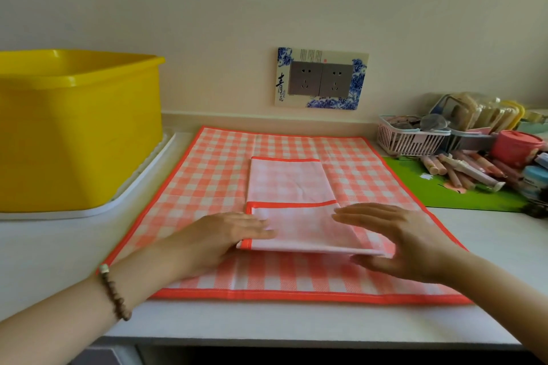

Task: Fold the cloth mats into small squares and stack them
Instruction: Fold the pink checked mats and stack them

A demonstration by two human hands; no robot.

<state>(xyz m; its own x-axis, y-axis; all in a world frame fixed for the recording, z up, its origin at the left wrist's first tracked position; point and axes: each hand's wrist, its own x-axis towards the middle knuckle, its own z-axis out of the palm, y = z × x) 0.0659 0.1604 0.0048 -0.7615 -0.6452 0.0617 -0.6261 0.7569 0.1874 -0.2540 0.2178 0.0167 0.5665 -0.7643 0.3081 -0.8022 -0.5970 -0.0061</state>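
Observation:
A large orange-and-white checked cloth mat (pixel 207 175) lies spread flat on the white counter. On top of it sits a second checked mat, folded (pixel 289 184) into a narrow strip with its pale underside up; its near part is doubled over into a flap (pixel 302 234). My left hand (pixel 219 234) lies flat with straight fingers on the flap's left edge. My right hand (pixel 397 240) is at the flap's right end, fingers straight above it and the thumb under the near right corner, which is lifted slightly.
A yellow plastic tub (pixel 77 127) stands on a white tray (pixel 142 184) at the left. At the right are a green mat (pixel 462 192), a pink basket (pixel 412 139), several pens, jars and containers. A wall socket (pixel 320 78) is behind.

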